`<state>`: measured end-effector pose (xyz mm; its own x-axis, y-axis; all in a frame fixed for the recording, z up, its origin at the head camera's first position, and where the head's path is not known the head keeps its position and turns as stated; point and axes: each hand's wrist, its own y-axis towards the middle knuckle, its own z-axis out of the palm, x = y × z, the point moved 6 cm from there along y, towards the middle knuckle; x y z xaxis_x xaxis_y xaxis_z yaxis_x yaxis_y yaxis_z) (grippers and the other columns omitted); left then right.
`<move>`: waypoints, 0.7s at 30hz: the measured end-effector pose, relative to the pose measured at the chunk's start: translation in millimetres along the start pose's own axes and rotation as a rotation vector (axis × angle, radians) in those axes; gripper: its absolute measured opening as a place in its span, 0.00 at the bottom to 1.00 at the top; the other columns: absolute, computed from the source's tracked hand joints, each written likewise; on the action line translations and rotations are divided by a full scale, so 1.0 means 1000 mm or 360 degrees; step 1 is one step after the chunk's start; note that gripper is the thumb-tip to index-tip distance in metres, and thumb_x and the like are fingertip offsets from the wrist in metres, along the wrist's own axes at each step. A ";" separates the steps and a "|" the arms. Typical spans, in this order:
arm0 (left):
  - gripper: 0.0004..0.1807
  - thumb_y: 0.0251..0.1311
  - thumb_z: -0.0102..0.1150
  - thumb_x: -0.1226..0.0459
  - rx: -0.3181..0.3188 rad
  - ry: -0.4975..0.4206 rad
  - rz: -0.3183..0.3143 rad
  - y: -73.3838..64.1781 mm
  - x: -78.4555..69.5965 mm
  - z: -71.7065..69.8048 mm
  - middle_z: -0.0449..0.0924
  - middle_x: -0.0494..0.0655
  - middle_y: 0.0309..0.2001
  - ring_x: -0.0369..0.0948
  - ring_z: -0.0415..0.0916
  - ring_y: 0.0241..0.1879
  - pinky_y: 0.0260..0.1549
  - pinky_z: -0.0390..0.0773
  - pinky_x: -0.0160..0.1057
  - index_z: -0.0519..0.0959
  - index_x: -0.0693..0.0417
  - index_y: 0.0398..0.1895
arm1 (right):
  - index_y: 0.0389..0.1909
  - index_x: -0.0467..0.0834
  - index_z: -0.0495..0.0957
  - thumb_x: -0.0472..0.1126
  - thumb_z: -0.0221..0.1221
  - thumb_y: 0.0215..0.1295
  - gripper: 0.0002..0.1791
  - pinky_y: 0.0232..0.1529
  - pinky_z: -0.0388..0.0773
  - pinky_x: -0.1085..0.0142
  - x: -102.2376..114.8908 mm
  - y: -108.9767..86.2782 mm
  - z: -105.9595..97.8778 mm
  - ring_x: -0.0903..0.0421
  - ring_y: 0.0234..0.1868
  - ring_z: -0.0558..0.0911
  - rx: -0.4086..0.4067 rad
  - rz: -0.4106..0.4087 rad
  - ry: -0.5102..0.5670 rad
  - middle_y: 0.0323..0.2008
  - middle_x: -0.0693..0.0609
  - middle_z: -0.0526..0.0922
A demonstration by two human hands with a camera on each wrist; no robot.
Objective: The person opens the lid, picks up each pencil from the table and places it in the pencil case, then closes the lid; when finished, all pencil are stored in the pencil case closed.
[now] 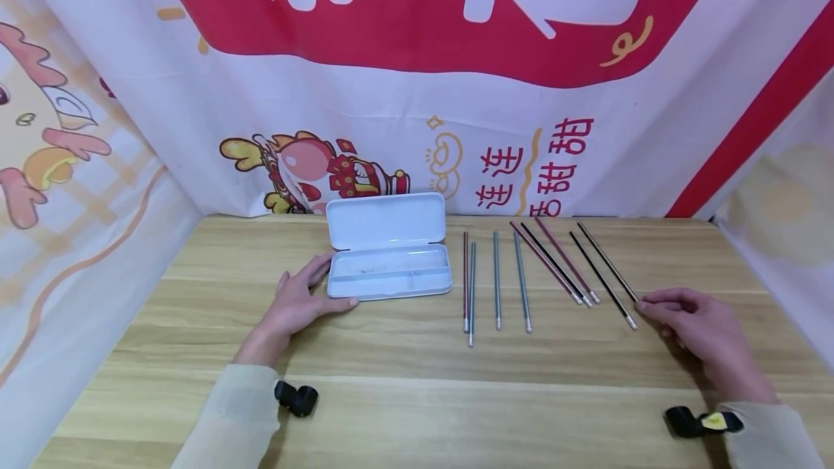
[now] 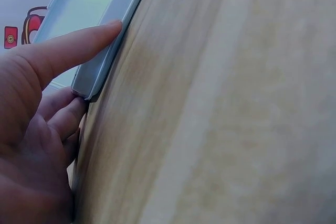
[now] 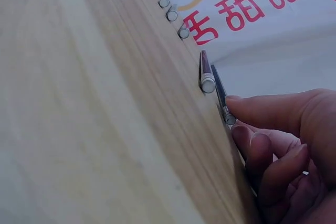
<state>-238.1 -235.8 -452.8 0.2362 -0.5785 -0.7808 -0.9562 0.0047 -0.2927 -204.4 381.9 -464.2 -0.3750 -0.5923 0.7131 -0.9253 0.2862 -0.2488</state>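
An open light-blue pencil case [image 1: 371,288], lid raised at the back, lies on the table with its divided inside showing. My left hand [image 1: 298,302] holds its front left corner; in the left wrist view the thumb [image 2: 79,45] lies along the front wall and fingers reach round the side. On the right, my right hand [image 1: 700,324] pinches the white-tipped near end of a dark pencil [image 1: 607,261] between thumb and forefinger. That pencil [image 3: 221,94] appears to lie along the tabletop. Just left of it is a black pencil [image 1: 602,279], apart from my fingers.
Between the case and my right hand lie several more pencils: teal ones such as this teal pencil [image 1: 497,277], a dark red pencil [image 1: 465,281], and a slanted group with a red pencil [image 1: 565,259]. A printed cloth [image 1: 391,114] hangs at the wooden table's [image 1: 456,411] back edge.
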 end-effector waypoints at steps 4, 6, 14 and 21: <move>0.61 0.55 0.82 0.46 0.0001 -0.0003 0.0002 0.001 0.001 0.000 0.54 0.48 0.87 0.58 0.22 0.89 0.84 0.16 0.64 0.54 0.36 0.88 | 0.62 0.42 0.82 0.65 0.69 0.68 0.35 0.25 0.79 0.64 0.001 0.000 0.001 0.60 0.28 0.79 -0.0005 -0.0009 -0.0023 0.30 0.62 0.84; 0.61 0.55 0.82 0.46 0.0001 -0.0004 0.0009 0.001 0.000 0.000 0.54 0.48 0.87 0.58 0.23 0.89 0.84 0.16 0.64 0.54 0.37 0.88 | 0.62 0.42 0.82 0.65 0.69 0.68 0.35 0.25 0.79 0.64 0.002 -0.001 0.002 0.60 0.28 0.79 -0.0004 -0.0019 -0.0035 0.30 0.61 0.84; 0.61 0.55 0.82 0.47 0.0007 -0.0026 0.0011 0.000 0.000 0.001 0.54 0.48 0.87 0.58 0.22 0.89 0.84 0.15 0.64 0.54 0.37 0.88 | 0.62 0.42 0.83 0.66 0.69 0.68 0.35 0.25 0.79 0.64 0.003 -0.002 0.002 0.60 0.28 0.79 -0.0012 -0.0021 -0.0085 0.31 0.59 0.85; 0.61 0.56 0.82 0.46 0.0003 -0.0006 0.0017 0.000 -0.001 0.002 0.54 0.49 0.87 0.58 0.25 0.89 0.84 0.15 0.63 0.54 0.37 0.88 | 0.60 0.42 0.84 0.65 0.69 0.69 0.34 0.26 0.78 0.64 0.003 -0.003 0.002 0.61 0.30 0.79 -0.0037 -0.0041 -0.0126 0.33 0.57 0.86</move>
<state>-238.4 -233.4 -453.0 0.2265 -0.5753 -0.7859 -0.9584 0.0124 -0.2853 -203.0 377.6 -462.4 -0.3554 -0.6572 0.6647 -0.9334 0.2872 -0.2151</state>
